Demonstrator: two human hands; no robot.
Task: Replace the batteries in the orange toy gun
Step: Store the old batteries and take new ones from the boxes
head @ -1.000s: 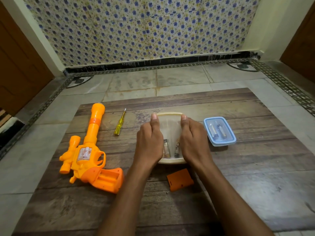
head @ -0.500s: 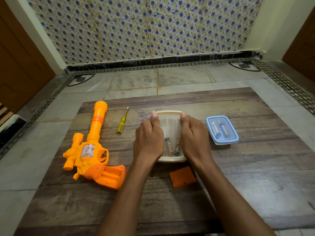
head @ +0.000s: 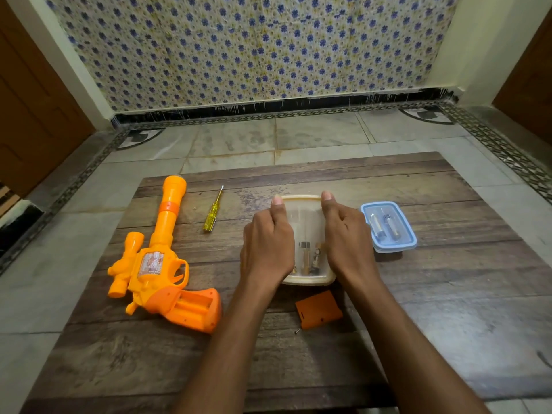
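Note:
The orange toy gun (head: 158,264) lies at the left of the wooden board, its grip compartment open and without batteries. Its orange battery cover (head: 318,309) lies near me with a small screw (head: 297,331) beside it. A cream-lidded clear box (head: 306,222) sits in the middle with batteries (head: 310,256) visible through the lid. My left hand (head: 267,243) presses on its left side and my right hand (head: 346,240) on its right side, thumbs at the far rim.
A yellow-handled screwdriver (head: 212,211) lies between the gun barrel and the box. A blue-rimmed closed box (head: 388,227) holding two batteries stands right of my right hand. The wooden board (head: 448,309) rests on a tiled floor; a patterned wall stands behind.
Both hands stay on the cream-lidded box in the same grip. Only the camera view has shifted slightly.

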